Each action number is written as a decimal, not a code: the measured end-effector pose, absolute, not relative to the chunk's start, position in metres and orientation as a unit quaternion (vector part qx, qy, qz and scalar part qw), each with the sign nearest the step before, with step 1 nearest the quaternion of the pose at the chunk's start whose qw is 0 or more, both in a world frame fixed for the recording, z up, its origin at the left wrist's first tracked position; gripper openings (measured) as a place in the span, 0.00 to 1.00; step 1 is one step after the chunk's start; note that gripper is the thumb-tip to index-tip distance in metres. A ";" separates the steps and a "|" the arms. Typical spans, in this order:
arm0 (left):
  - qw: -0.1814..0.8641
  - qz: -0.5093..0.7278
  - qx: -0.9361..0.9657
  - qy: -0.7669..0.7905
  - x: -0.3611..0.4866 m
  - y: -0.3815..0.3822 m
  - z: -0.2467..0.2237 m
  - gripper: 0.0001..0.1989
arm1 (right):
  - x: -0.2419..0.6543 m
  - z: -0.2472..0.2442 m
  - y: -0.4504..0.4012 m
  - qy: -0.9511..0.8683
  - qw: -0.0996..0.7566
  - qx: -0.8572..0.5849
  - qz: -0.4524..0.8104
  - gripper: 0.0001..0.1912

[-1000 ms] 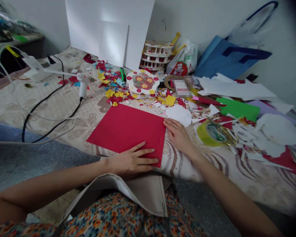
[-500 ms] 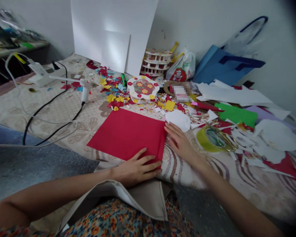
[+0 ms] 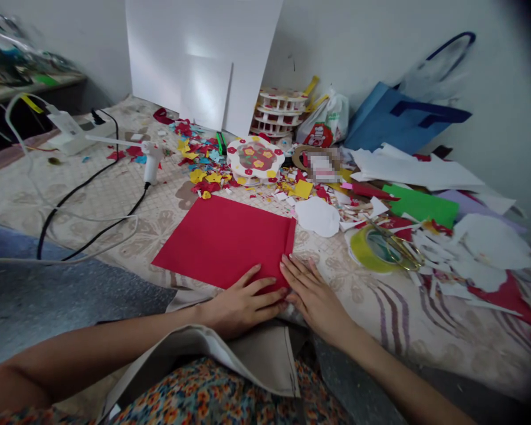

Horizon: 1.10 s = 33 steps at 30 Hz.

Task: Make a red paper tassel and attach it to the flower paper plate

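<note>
A sheet of red paper (image 3: 221, 236) lies flat in front of me, with a narrow strip folded over along its right edge. My left hand (image 3: 250, 301) rests on the near right corner of the sheet, fingers spread and stretched out. Against the folded edge lies my right hand (image 3: 310, 292), its fingers straight and the fingertips touching the strip near its lower end. Neither hand grips anything. Beyond the sheet stands a white scalloped piece (image 3: 256, 159) decorated with yellow and red flowers. A white scalloped paper cutout (image 3: 317, 216) lies by the sheet's far right corner.
At the left are a white glue gun (image 3: 150, 165), its black cord and a power strip (image 3: 82, 139). Yellow tape (image 3: 371, 251) with scissors (image 3: 400, 248) on it lies at the right, among paper scraps. A blue bag (image 3: 393, 124) leans on the wall.
My right hand has slid down along the folded edge toward me, from the far right corner to near my left hand. The left hand has stayed on the red paper.
</note>
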<state>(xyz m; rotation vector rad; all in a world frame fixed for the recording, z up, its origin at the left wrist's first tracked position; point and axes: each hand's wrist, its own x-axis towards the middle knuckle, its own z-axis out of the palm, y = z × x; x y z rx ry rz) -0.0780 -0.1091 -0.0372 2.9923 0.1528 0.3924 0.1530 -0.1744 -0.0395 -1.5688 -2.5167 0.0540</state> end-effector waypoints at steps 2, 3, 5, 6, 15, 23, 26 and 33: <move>0.064 0.130 0.988 0.052 -0.078 -0.110 -0.037 0.20 | 0.154 -0.040 -0.165 -0.840 0.088 -0.535 0.014 0.30; 0.065 0.131 0.988 0.053 -0.077 -0.110 -0.037 0.20 | 0.155 -0.040 -0.160 -0.836 0.089 -0.541 0.012 0.30; 0.066 0.137 0.987 0.056 -0.077 -0.111 -0.038 0.20 | 0.157 -0.041 -0.146 -0.825 0.092 -0.557 0.009 0.29; 0.066 0.140 0.986 0.056 -0.077 -0.111 -0.038 0.19 | 0.159 -0.041 -0.138 -0.818 0.093 -0.568 0.008 0.29; 0.060 0.162 0.983 0.063 -0.078 -0.114 -0.045 0.20 | 0.165 -0.037 -0.086 -0.761 0.082 -0.644 0.003 0.28; 0.059 0.160 0.983 0.067 -0.078 -0.116 -0.045 0.20 | 0.175 -0.040 -0.082 -0.763 0.117 -0.635 0.015 0.26; 0.059 0.157 0.983 0.070 -0.078 -0.116 -0.045 0.20 | 0.176 -0.043 -0.078 -0.760 0.134 -0.636 0.016 0.26; 0.058 0.149 0.984 0.076 -0.078 -0.118 -0.046 0.21 | 0.184 -0.045 -0.068 -0.764 0.196 -0.613 0.045 0.25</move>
